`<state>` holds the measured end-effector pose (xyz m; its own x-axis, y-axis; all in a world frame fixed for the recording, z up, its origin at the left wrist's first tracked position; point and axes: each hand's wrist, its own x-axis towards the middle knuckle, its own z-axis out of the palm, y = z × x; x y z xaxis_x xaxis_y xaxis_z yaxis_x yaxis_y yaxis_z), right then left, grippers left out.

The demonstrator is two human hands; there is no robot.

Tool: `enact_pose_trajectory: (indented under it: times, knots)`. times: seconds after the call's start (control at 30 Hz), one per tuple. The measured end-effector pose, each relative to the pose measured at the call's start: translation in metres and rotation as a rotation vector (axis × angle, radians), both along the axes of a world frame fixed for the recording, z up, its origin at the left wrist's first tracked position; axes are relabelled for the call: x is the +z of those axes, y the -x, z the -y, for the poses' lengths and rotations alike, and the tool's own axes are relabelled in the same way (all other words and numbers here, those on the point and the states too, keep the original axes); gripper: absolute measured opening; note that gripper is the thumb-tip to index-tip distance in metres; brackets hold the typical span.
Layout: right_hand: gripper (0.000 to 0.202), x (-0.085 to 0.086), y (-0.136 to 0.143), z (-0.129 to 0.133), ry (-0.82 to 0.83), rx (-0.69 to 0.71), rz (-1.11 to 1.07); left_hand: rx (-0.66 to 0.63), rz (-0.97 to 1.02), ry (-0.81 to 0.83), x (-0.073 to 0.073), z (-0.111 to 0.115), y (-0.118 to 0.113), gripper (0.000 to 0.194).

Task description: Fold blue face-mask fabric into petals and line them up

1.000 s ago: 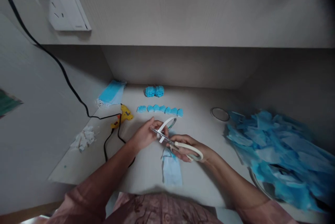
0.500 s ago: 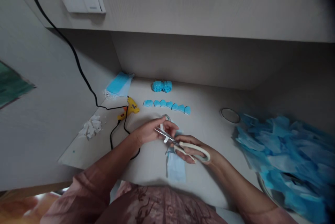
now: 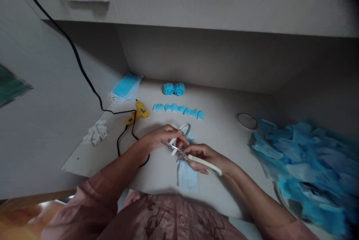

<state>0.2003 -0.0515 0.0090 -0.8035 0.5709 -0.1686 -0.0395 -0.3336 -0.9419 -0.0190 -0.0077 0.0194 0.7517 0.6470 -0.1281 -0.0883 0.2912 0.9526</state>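
Note:
My left hand [image 3: 169, 136] is closed on a narrow white strip [image 3: 174, 149], whose far part curves in a loop above the fingers. In my right hand [image 3: 203, 154] is a pair of scissors [image 3: 206, 164] with cream handles. Its metal blades point left and cross the strip just below my left fingers. Whether the blades are fully closed is hard to tell. Under both hands lies a light blue piece of mask fabric [image 3: 188, 178], partly covered by them.
Beyond the hands runs a row of small folded blue pieces [image 3: 179, 109], with two blue rolls [image 3: 174, 89] behind. A yellow glue gun [image 3: 141, 109] with a black cord, face masks [image 3: 126, 86] and white scraps [image 3: 97, 132] lie left. Blue fabric pieces [image 3: 305, 157] and a ring [image 3: 246, 121] are right.
The scissor handles have come together, and the blades have closed across the strip. My left hand has turned a little, and the strip's loop now shows more above it.

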Motion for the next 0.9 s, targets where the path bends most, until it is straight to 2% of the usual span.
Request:
enact_pose_trajectory:
  times: [0.17, 0.3, 0.43, 0.63, 0.77, 0.83, 0.9]
  knots:
    - [0.027, 0.005, -0.001, 0.001, -0.081, -0.029, 0.087, 0.080, -0.072, 0.010, 0.004, 0.004, -0.004, 0.051]
    - [0.028, 0.009, -0.002, -0.001, -0.168, -0.024, 0.117, 0.134, -0.073, -0.004, 0.001, 0.005, -0.007, 0.051]
    - [0.029, 0.007, -0.001, -0.001, -0.233, -0.037, 0.132, 0.134, -0.047, -0.047, -0.004, 0.001, -0.008, 0.050]
    - [0.036, 0.007, 0.015, 0.013, -0.285, 0.153, 0.185, 0.295, 0.093, -0.019, -0.015, -0.005, -0.009, 0.050]
    - [0.043, 0.009, 0.003, 0.008, -0.095, 0.010, -0.041, 0.335, 0.036, 0.040, -0.017, -0.005, -0.012, 0.071]
    - [0.054, 0.009, -0.008, 0.001, -0.077, -0.050, -0.174, 0.335, 0.036, 0.023, -0.017, -0.004, -0.014, 0.074]
    - [0.062, 0.007, -0.015, -0.006, -0.112, -0.124, -0.240, 0.346, 0.067, -0.008, -0.017, -0.004, -0.016, 0.070]
